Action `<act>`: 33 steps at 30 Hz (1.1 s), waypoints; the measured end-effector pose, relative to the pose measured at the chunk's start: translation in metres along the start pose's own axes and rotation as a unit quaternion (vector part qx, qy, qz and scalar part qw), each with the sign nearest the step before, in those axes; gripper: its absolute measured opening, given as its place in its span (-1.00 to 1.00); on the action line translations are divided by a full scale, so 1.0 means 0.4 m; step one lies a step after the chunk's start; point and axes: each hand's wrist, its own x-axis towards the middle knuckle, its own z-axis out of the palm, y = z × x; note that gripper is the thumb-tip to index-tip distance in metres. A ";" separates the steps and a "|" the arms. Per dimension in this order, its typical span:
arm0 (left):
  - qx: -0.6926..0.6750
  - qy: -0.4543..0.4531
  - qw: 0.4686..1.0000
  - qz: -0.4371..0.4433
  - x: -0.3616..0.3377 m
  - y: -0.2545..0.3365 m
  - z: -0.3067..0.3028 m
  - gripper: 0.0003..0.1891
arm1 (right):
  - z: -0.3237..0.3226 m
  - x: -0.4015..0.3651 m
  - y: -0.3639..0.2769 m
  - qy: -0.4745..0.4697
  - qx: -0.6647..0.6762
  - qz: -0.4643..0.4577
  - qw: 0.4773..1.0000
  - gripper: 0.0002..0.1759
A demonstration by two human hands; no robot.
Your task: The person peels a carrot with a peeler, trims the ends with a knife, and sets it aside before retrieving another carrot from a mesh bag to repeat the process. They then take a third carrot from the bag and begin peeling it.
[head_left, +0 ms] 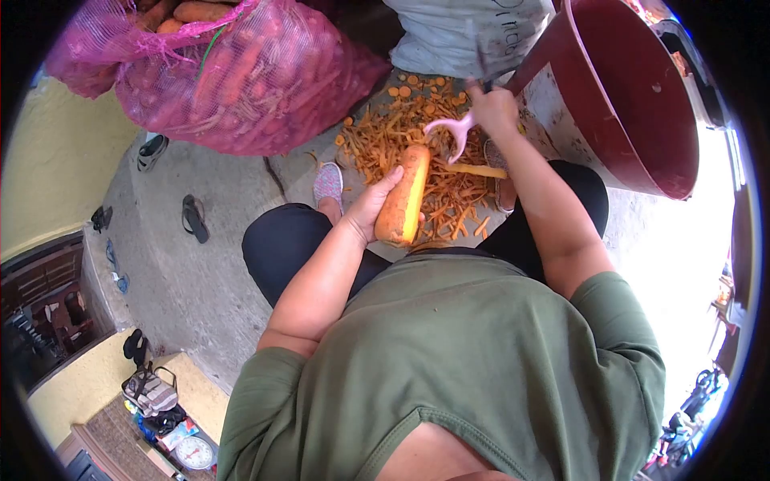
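Carrot [407,188] clamped at near end in left hand [369,212], held between knees, long axis pointing away toward peel heap [401,128]. Right hand [493,108] closed on pink peeler [454,127], just past far tip.

The fingers of the left hand [365,210] lie out of sight behind the carrot [403,196]. The right hand [493,108] closes over most of the handle of the peeler [453,132], whose blade is too small to make out. The top edge cuts off the mesh sack [241,80], the white sack [457,32] with its half-seen lettering, and the red bucket [634,104]; the ground at the right is washed out by glare, and the dial of the scale [195,453] is too small to read.
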 end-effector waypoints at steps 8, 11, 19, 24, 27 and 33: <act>0.015 0.032 0.999 -0.004 0.027 -0.013 -0.006 -0.60 | -0.012 -0.184 -0.120 -0.134 0.018 -0.053 0.989 -0.44; 0.012 0.068 0.998 0.007 0.021 -0.015 0.011 -0.59 | -0.010 -0.040 -0.038 -0.006 -0.055 0.000 0.998 -0.34; -0.062 0.074 0.995 0.017 0.033 -0.008 0.004 -0.56 | -0.028 -0.261 -0.155 -0.196 0.074 -0.101 0.973 -0.51; -0.008 0.048 0.999 -0.010 0.024 -0.020 0.008 -0.54 | 0.005 -0.141 -0.092 -0.084 0.012 -0.063 0.994 -0.43; -0.006 0.025 0.999 -0.035 0.021 -0.028 -0.005 -0.53 | 0.012 0.021 0.013 0.070 -0.006 -0.005 0.998 -0.34; -0.038 0.064 0.997 0.014 0.018 -0.002 -0.002 -0.55 | -0.022 -0.219 -0.136 -0.160 0.074 -0.065 0.982 -0.45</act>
